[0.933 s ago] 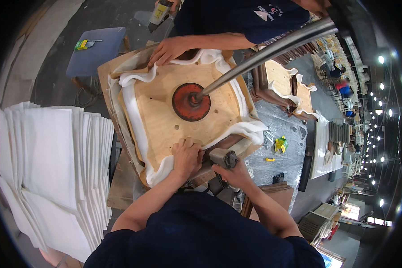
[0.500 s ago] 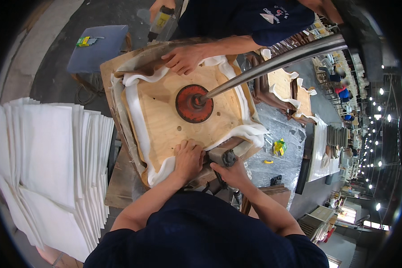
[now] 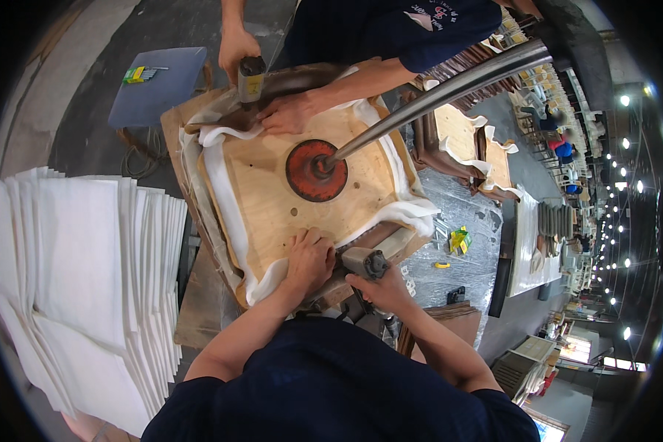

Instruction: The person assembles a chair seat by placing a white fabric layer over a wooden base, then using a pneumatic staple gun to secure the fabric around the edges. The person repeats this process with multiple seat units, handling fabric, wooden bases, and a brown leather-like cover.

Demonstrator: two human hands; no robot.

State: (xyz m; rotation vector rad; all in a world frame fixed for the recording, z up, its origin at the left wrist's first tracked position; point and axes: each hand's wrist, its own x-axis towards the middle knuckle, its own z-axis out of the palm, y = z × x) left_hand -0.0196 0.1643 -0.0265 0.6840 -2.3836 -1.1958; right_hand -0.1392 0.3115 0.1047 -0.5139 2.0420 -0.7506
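Note:
A square plywood seat panel (image 3: 272, 199) with white padding (image 3: 225, 195) and a brown cover (image 3: 376, 236) around its edges lies bottom up in front of me. A red disc (image 3: 300, 177) on a slanted metal rod presses on its middle. At the near edge, my left hand (image 3: 311, 259) is closed over the cover's edge, its fingertips against the wood. My right hand (image 3: 383, 289) is wrapped round the handle of a staple gun (image 3: 366, 263), whose head is at the near edge just right of my left hand. The gun's nose is hidden.
Across from me, a co-worker's hand (image 3: 287, 114) presses the far edge; the other holds a second staple gun (image 3: 251, 79). White padding sheets (image 3: 81, 258) are stacked at left. A blue-grey seat (image 3: 158, 88) carries staple strips. At right are a plastic-wrapped table (image 3: 457, 214) and more seat panels (image 3: 460, 132).
The co-worker's staple gun has come down to the far edge of the panel, next to that person's other hand. My hands and staple gun have barely moved.

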